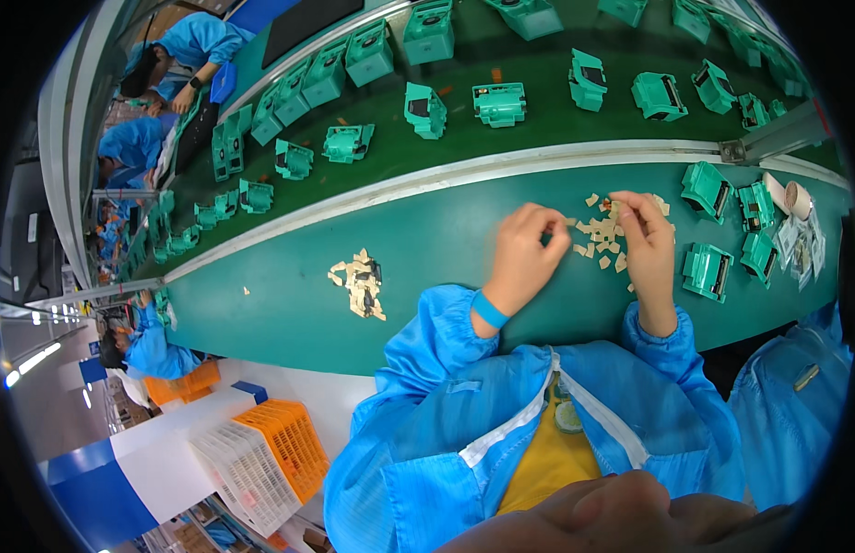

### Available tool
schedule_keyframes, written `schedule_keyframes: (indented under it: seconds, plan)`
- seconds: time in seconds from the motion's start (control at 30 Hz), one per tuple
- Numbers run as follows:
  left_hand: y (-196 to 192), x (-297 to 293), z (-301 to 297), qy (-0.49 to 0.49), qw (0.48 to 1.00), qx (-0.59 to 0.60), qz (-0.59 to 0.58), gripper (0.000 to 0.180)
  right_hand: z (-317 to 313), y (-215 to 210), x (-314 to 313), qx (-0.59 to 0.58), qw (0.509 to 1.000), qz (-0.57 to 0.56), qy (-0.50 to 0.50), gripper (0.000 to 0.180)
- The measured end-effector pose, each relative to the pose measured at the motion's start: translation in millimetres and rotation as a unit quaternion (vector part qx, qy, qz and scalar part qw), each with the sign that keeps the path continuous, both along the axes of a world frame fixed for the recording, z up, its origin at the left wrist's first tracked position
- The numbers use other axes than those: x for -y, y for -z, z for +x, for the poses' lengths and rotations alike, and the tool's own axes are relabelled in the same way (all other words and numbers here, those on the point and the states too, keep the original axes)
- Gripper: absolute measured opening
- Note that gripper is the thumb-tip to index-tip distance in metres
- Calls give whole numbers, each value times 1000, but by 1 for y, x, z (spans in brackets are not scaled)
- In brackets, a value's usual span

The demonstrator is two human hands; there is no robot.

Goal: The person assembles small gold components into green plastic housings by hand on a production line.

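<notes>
My left hand (524,253), with a blue band on its wrist, is closed in a pinch, a small beige piece (570,222) at its fingertips. Thumb and fingers of my right hand (648,244) are pinched together over the right side of a scattered heap of small flat beige pieces (604,232). What the right fingertips hold is too small to make out among the pieces. Farther left on the green worktop (446,221) lies a second pile of beige pieces (361,286) mixed with dark parts.
Several green plastic housings (707,272) stand right of my hands, beside a roll of tape (798,199) and clear plastic bags (801,249). Beyond a metal rail (501,164), more housings (499,104) sit on a green belt. Co-workers in blue (192,46) are at the left; crates (284,442) stand behind.
</notes>
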State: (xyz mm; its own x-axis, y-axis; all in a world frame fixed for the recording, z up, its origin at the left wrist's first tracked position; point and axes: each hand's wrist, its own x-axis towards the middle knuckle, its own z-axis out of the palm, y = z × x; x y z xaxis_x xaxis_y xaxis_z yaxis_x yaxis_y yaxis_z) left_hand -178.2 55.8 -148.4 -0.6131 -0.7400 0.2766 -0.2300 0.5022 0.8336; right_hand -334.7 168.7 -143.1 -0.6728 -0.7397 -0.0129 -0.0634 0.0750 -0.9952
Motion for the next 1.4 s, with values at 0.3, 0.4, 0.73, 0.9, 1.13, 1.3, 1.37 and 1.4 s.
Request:
schedule_keyframes:
  seconds: [0.3,0.4,0.73,0.9,1.13,1.3,1.37,1.4]
  plan:
    - [13,-8,-26,128,991,26,-21,16,-11,6,1,55,998,-24,28,13]
    - [9,-6,-22,70,993,-9,90,25,-13,4,0,41,999,-1,-7,10]
    - [11,9,-14,125,971,-35,199,12,-7,-7,3,-33,996,-12,-85,15]
    - [7,10,-16,98,969,-30,226,9,-3,-8,6,-232,970,-29,-65,16]
    - [1,12,-17,120,990,-18,76,9,-4,-6,6,-287,953,-33,-94,12]
    - [5,16,-15,137,990,15,-36,8,-6,-2,7,-290,948,-29,-127,12]
    - [1,14,-13,141,988,26,-52,8,-6,-1,4,-296,943,-26,-148,11]
    - [-1,15,-13,146,986,34,-68,7,-7,0,3,-296,943,-27,-147,11]
